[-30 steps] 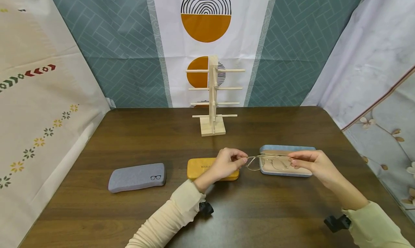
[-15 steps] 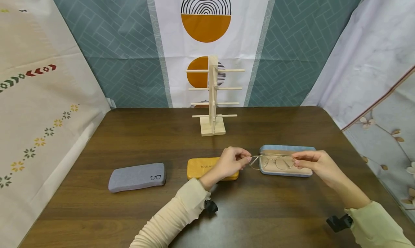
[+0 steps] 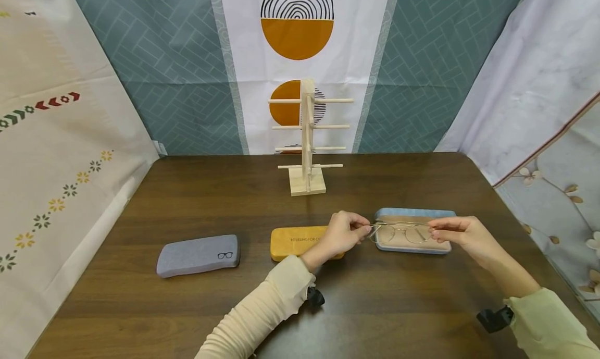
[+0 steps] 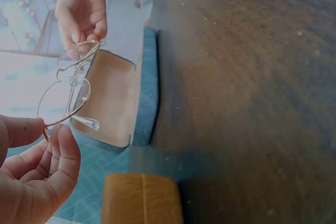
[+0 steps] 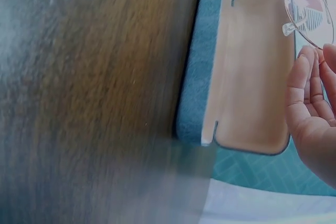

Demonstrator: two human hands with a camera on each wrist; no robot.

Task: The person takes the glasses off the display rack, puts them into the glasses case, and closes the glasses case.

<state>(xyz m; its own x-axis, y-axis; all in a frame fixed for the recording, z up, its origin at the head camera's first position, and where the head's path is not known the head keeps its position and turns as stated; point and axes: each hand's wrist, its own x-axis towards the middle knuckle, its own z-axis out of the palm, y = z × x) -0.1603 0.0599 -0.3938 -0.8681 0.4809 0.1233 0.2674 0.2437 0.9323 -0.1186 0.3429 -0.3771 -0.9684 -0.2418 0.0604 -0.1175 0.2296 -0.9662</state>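
Thin gold-framed eyeglasses (image 3: pixel 400 229) are held level between both hands, and they overlap the open blue glasses case (image 3: pixel 414 212) in the head view. My left hand (image 3: pixel 344 235) pinches one end of the frame between thumb and fingertips. At the other end my right hand (image 3: pixel 461 239) pinches the frame the same way. Clear temple tips show behind the lenses in the left wrist view, where the temples look folded in. The case's beige lining (image 5: pixel 257 72) is bare in the right wrist view, with the eyeglasses apart from it, beside its lid.
A yellow glasses case (image 3: pixel 291 244) lies closed under my left forearm and hand. Farther left is a closed grey glasses case (image 3: pixel 197 256). A wooden stand with pegs (image 3: pixel 307 130) rises at the table's back, before hanging cloths.
Both hands have shifted a little to the right with the eyeglasses, which now lie more squarely over the blue case in the head view. The cases have stayed put.
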